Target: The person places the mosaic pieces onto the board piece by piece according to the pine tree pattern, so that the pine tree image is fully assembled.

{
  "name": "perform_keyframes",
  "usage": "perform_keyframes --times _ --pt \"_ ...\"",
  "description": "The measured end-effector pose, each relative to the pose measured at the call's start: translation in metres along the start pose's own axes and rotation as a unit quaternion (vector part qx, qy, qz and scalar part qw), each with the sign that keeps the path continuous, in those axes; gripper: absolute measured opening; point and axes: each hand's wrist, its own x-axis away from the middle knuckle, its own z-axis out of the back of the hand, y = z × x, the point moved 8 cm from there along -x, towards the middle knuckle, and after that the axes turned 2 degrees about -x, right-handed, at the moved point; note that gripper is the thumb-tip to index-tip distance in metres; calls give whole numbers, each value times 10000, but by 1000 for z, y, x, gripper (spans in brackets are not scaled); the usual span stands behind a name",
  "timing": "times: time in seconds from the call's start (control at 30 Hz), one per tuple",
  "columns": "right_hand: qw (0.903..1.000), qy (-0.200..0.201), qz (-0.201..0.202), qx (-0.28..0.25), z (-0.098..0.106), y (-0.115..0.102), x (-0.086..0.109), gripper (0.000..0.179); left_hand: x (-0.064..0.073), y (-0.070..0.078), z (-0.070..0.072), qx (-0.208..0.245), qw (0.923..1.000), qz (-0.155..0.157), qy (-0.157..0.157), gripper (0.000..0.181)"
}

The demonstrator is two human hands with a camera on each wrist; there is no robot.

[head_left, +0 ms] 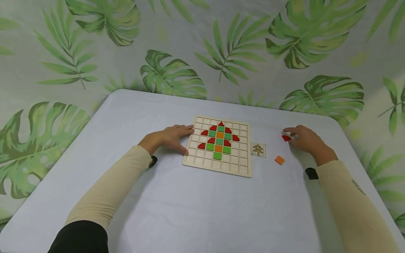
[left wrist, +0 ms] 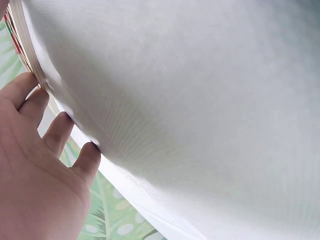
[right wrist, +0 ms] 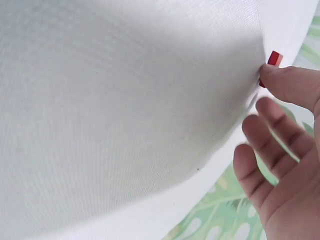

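Note:
A pale wooden grid board [head_left: 236, 165] lies on the table with several red, green, teal and orange pieces set in its cells, forming a tree-like shape. My left hand [head_left: 174, 136] rests at the board's left edge, thumb and fingers spread; in the left wrist view its fingertips [left wrist: 31, 80] touch that edge. Over on the right, my right hand [head_left: 305, 140] pinches a red piece [head_left: 286, 138] with a rounded side, close to the tabletop. The right wrist view shows the thumb on this red piece [right wrist: 274, 58], with the other fingers loosely bent.
A small pattern card [head_left: 258, 150] with a brown tree on a grid lies against the board's right side. Between the card and my right hand is an orange square piece [head_left: 280, 160]. White cloth covers the table [head_left: 196, 211], and a leaf-patterned cloth [head_left: 177, 73] hangs behind.

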Motion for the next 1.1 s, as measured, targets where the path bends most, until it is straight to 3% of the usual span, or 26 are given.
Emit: perform_keyframes --times 0.23,0.5,0.77,1.1 --pt "9990 190 393 -35 0 -11 2 35 1 1 0 16 10000 -21 -24 98" --pt "9991 211 349 -112 -3 -7 -1 37 0 0 2 53 10000 -16 7 98" --pt "9976 386 262 -513 -4 -4 2 36 0 1 1 82 10000 -15 -44 98" --pt "9947 534 372 -800 2 -27 16 36 1 0 2 137 9999 76 -51 98"
